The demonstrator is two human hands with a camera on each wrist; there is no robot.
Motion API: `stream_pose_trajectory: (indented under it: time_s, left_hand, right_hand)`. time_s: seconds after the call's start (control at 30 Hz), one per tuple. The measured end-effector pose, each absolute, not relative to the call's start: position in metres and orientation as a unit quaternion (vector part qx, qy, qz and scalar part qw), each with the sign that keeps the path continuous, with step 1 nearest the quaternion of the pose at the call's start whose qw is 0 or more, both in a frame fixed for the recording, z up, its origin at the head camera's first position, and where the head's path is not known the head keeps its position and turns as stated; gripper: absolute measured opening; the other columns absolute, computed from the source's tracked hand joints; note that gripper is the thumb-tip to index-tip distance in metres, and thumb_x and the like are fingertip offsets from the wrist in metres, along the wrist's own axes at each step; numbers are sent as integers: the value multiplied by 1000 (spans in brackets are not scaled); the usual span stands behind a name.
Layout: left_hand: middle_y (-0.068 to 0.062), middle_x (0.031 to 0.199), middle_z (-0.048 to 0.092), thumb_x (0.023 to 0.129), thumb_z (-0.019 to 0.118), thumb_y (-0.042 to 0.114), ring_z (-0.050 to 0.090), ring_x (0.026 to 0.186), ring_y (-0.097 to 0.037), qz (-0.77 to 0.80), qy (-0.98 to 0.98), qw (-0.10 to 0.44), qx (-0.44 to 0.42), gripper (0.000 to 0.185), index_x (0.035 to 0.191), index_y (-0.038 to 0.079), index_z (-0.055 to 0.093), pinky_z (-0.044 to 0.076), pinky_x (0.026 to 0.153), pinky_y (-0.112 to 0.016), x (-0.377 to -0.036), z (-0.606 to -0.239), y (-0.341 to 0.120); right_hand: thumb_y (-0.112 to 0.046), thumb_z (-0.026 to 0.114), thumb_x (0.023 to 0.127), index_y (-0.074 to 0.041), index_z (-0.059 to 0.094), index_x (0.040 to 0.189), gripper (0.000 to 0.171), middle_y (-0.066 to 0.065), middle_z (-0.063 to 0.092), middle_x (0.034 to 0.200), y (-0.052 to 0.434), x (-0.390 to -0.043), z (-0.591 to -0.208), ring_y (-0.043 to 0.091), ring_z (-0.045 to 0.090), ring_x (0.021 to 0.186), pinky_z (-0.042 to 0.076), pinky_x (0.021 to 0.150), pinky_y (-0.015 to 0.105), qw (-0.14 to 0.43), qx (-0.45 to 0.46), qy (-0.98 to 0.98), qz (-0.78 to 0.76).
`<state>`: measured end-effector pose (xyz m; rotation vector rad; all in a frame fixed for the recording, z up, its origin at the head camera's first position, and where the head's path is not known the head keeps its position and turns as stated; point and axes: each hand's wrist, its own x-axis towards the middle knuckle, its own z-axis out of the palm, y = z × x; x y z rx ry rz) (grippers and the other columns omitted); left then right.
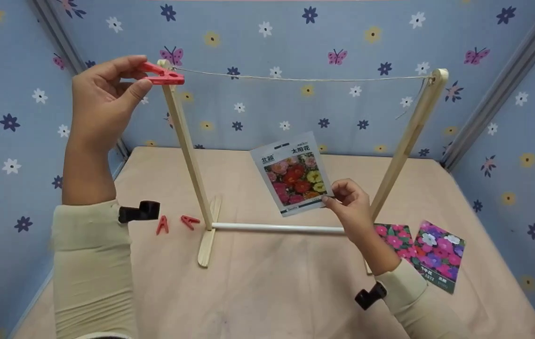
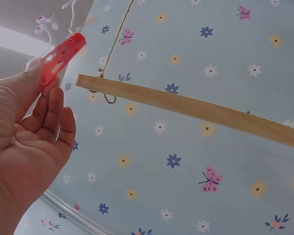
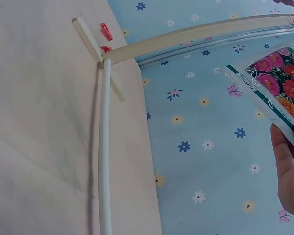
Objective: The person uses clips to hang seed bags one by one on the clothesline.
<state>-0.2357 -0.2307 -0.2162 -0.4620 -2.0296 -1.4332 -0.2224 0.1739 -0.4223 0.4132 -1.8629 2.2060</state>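
Fingers and thumb of my left hand (image 1: 102,96) pinch a red clothespin (image 1: 161,74) at the top of the rack's left post (image 1: 185,141), right where the string (image 1: 305,78) is tied on. From the left wrist view the clothespin (image 2: 61,56) sits just beside the post's tip, though I cannot tell whether its tip actually touches the string there.

My right hand (image 1: 352,202) grips a seed packet (image 1: 295,174) by its lower right corner, thumb and fingers closed on the edge. I hold the packet up in the air between the two posts, well below the string and above the white crossbar (image 1: 276,228), its flower picture facing me. In the right wrist view only the packet's corner (image 3: 272,85) and my fingertips (image 3: 286,166) show.

The wooden rack stands on the bench (image 1: 272,292), which is covered in a pale pink cloth, with the right post (image 1: 408,141) leaning up towards the far right corner. Two more red clothespins (image 1: 175,223) lie on the bench near its left edge, just beside the foot of the left post. Two other flower packets (image 1: 425,252) lie flat side by side near the right edge of the bench, close behind my right wrist.
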Motion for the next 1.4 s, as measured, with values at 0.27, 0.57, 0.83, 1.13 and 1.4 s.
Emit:
stream_pose_trajectory:
  time_s: [0.27,0.57,0.83,1.13,1.4]
  left_hand:
    - [-4,114,65,92,67,12,58,100,-14,-470,-801,324,-178,34,125,6,66,45,92,-18,-241,-196,-224]
    - [-8,121,65,92,66,19,61,113,-13,-476,-822,267,-163,38,128,8,64,42,102,-23,-255,-181,-224]
    - [-8,118,65,92,66,21,60,108,-15,-486,-826,236,-160,37,127,9,65,44,99,-21,-262,-181,-229]
    - [-8,113,66,91,67,22,60,101,-16,-503,-821,214,-162,35,123,8,68,46,97,-21,-268,-184,-226]
    - [-7,111,66,90,67,23,59,97,-15,-505,-824,210,-148,35,121,7,68,47,96,-22,-272,-184,-224]
  right_hand:
    - [15,67,81,4,57,92,18,13,61,87,151,-236,-411,17,59,82,57,71,27,111,146,-647,741]
    - [14,66,81,3,57,92,17,16,62,87,126,-249,-398,18,60,82,57,71,28,117,169,-658,724]
    - [12,66,83,2,58,93,17,13,64,89,108,-258,-387,22,61,85,58,72,30,127,146,-673,714]
    - [13,65,82,0,58,92,17,7,59,83,83,-270,-376,16,56,76,56,67,28,148,138,-674,710]
    - [10,65,84,5,57,95,14,12,61,86,68,-274,-367,17,57,77,58,70,32,154,122,-684,702]
